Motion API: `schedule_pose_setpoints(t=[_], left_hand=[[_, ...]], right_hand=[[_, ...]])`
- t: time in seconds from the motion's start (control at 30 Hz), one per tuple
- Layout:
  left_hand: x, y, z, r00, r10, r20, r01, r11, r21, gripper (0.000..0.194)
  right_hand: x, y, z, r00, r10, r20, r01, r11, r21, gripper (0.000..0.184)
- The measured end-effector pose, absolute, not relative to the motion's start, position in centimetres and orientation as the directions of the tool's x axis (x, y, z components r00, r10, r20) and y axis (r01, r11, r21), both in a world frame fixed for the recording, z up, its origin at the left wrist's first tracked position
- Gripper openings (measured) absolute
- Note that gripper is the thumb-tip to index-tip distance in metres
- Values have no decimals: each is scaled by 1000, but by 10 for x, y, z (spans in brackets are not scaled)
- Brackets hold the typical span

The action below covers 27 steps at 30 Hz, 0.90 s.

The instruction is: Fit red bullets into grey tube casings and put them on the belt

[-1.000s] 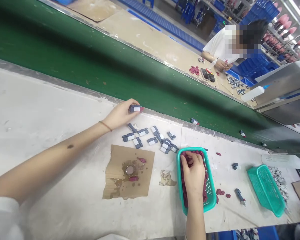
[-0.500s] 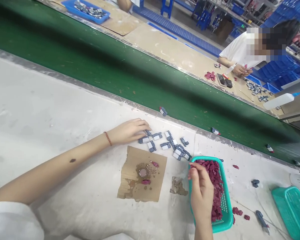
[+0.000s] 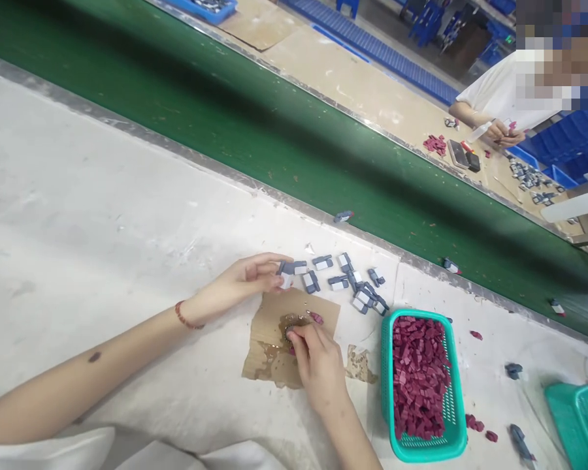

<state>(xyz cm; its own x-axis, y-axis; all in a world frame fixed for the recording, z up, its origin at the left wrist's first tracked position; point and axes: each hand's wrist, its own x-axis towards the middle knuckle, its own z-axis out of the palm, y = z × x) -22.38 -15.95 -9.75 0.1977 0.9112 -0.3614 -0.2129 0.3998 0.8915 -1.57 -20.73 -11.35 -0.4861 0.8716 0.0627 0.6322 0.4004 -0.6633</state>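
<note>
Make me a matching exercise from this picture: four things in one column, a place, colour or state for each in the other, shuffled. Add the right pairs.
Things:
1. Left hand
2. Right hand
3. Heap of maroon pieces
4. Long strip beyond the white table

Places, colours, states:
A. Inside a teal basket
B. Dark green
C. Holding a grey-and-white part
D. Reaching down to the stained brown cardboard

Right pairs: 1-C; 2-D; 3-A; 4-B
</note>
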Motion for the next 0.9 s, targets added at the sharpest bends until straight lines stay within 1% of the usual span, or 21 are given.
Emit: schedule_pose_setpoints(t=[0.1, 0.2, 0.3, 0.37, 0.43, 0.5, 0.53, 0.6, 0.67, 0.73, 0.9], left_hand=[[-224, -170, -95, 190, 900, -393, -210, 428, 879, 41], [-223, -177, -96, 168, 893, -417, -189, 445, 875, 32], [-220, -182, -97, 174, 881, -441, -192, 469, 862, 31], [-219, -185, -98, 191, 872, -451, -223, 486, 845, 35], [-217, -188, -99, 214, 863, -458, -237, 501, 832, 38], [-215, -191, -100, 237, 854, -463, -237, 513, 825, 33], [-214, -193, -100, 245, 850, -467, -242, 520, 819, 31], [-211, -196, -102, 243, 849, -470, -274, 524, 806, 30], [-207, -199, -103, 220, 860, -460, -304, 508, 806, 31], [-203, -203, -105, 194, 880, -432, -313, 474, 823, 32], [-196, -209, -105, 168, 923, -346, -340, 383, 859, 32]], right_hand=[[-18, -206, -113, -534, 842, 79, 664, 475, -577, 35], [-19, -205, -113, -528, 847, 68, 689, 474, -548, 37], [-19, -205, -113, -498, 867, 31, 687, 416, -595, 34], [-19, -204, -111, -463, 886, -13, 649, 330, -685, 29], [-18, -203, -109, -389, 918, -83, 577, 172, -798, 25], [-18, -201, -105, -277, 948, -157, 460, -13, -888, 22], [-17, -200, -103, -219, 958, -184, 388, -88, -917, 22], [-16, -198, -97, -128, 967, -219, 243, -183, -953, 26], [-17, -197, -91, -75, 967, -242, 126, -232, -965, 31], [-21, -197, -85, -51, 965, -256, 57, -254, -966, 34], [-33, -199, -78, -52, 968, -244, -2, -245, -970, 35]])
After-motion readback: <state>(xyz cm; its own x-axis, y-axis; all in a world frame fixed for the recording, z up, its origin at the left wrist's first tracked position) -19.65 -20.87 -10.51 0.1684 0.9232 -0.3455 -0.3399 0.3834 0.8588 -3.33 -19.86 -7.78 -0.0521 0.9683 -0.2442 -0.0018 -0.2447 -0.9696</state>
